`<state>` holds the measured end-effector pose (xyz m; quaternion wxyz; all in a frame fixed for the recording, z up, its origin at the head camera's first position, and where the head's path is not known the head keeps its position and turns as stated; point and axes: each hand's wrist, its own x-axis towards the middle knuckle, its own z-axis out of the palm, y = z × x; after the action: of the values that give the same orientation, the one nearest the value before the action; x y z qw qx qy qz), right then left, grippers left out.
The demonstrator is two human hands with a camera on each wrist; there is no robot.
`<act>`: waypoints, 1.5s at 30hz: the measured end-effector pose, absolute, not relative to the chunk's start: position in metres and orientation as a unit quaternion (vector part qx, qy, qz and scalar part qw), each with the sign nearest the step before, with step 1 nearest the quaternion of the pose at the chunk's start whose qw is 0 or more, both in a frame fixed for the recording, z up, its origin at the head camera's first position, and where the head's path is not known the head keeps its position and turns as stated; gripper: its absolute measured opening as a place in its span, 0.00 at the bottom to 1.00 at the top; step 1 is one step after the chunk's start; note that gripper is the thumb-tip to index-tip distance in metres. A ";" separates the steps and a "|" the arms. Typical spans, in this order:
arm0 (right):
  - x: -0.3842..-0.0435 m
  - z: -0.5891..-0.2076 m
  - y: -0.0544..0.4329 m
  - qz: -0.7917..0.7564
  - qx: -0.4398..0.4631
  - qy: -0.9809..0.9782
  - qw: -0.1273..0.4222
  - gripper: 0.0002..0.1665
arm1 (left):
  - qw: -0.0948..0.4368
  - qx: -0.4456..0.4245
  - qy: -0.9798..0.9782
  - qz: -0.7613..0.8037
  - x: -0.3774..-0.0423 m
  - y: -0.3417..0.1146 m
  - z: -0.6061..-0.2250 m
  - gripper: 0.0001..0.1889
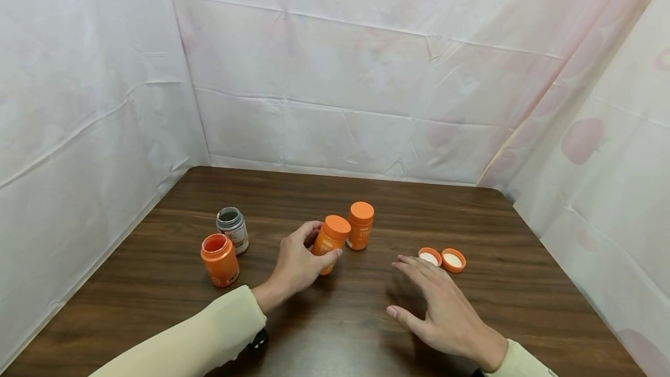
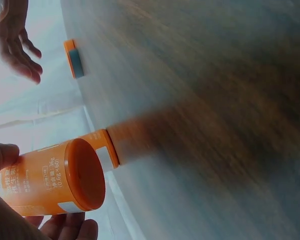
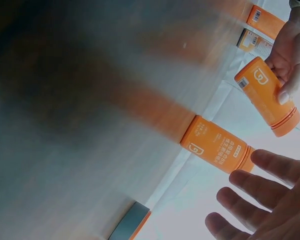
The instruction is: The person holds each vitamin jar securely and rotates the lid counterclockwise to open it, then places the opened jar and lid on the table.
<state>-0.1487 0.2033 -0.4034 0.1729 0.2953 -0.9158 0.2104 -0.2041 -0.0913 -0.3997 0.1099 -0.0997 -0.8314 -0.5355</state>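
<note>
My left hand (image 1: pixel 294 260) grips an orange capped bottle (image 1: pixel 330 239) between thumb and fingers, tilted a little. In the left wrist view the underside of this bottle (image 2: pixel 86 175) shows, raised off the table. A second orange capped bottle (image 1: pixel 360 227) stands upright just behind and to its right. My right hand (image 1: pixel 445 307) hovers over the table at the right with fingers spread, holding nothing. Beyond its fingertips lie two orange caps with pale insides, the left cap (image 1: pixel 430 255) partly covered by the hand and the right cap (image 1: pixel 453 260) beside it.
On the left of the brown wooden table (image 1: pixel 335 330) stand an uncapped orange bottle (image 1: pixel 222 266) and, just behind it, an uncapped grey-white bottle (image 1: pixel 235 231). Pale cloth (image 1: pixel 335 74) hangs around the back and both sides.
</note>
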 end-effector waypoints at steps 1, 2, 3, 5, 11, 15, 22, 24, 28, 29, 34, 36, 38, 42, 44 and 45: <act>-0.149 -0.404 0.203 0.211 0.295 -0.916 0.172 0.42 | 0.111 -0.102 -0.831 -0.536 -0.203 -0.091 -0.400 0.26; -0.149 -0.404 0.203 0.211 0.295 -0.916 0.172 0.42 | 0.111 -0.103 -0.830 -0.537 -0.203 -0.091 -0.400 0.27; -0.149 -0.404 0.203 0.211 0.295 -0.916 0.172 0.42 | 0.112 -0.104 -0.829 -0.537 -0.202 -0.092 -0.400 0.27; -0.149 -0.403 0.203 0.210 0.294 -0.917 0.171 0.41 | 0.111 -0.105 -0.829 -0.539 -0.200 -0.092 -0.399 0.27; -0.150 -0.403 0.203 0.209 0.291 -0.918 0.168 0.42 | 0.103 -0.110 -0.833 -0.533 -0.195 -0.094 -0.399 0.26; -0.150 -0.403 0.203 0.212 0.293 -0.917 0.170 0.42 | 0.093 -0.116 -0.836 -0.528 -0.191 -0.095 -0.398 0.27; -0.150 -0.401 0.201 0.218 0.297 -0.913 0.174 0.41 | 0.088 -0.129 -0.845 -0.511 -0.184 -0.097 -0.399 0.26; -0.149 -0.401 0.200 0.220 0.297 -0.913 0.174 0.41 | 0.088 -0.131 -0.848 -0.505 -0.182 -0.098 -0.399 0.26; -0.149 -0.400 0.198 0.227 0.298 -0.911 0.172 0.41 | 0.089 -0.139 -0.851 -0.498 -0.179 -0.100 -0.400 0.26; -0.148 -0.400 0.197 0.228 0.297 -0.911 0.172 0.41 | 0.089 -0.141 -0.852 -0.496 -0.178 -0.101 -0.400 0.27; -0.148 -0.401 0.196 0.236 0.297 -0.910 0.166 0.40 | 0.076 -0.154 -0.854 -0.492 -0.174 -0.103 -0.401 0.28; -0.148 -0.401 0.195 0.239 0.296 -0.910 0.164 0.40 | 0.071 -0.160 -0.853 -0.491 -0.173 -0.103 -0.401 0.28; -0.147 -0.400 0.195 0.242 0.296 -0.910 0.161 0.40 | 0.068 -0.167 -0.853 -0.490 -0.171 -0.103 -0.401 0.28; -0.147 -0.399 0.193 0.253 0.295 -0.908 0.153 0.40 | 0.065 -0.180 -0.851 -0.489 -0.168 -0.103 -0.401 0.29; -0.147 -0.399 0.193 0.260 0.299 -0.906 0.151 0.40 | 0.061 -0.186 -0.849 -0.491 -0.167 -0.103 -0.402 0.30; -0.147 -0.399 0.192 0.263 0.300 -0.904 0.150 0.40 | 0.059 -0.189 -0.848 -0.491 -0.167 -0.103 -0.402 0.30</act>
<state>-0.1467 0.1922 -0.3988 0.1502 0.3001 -0.9044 0.2634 -0.1666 -0.1028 -0.4020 0.0594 -0.1891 -0.8483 -0.4910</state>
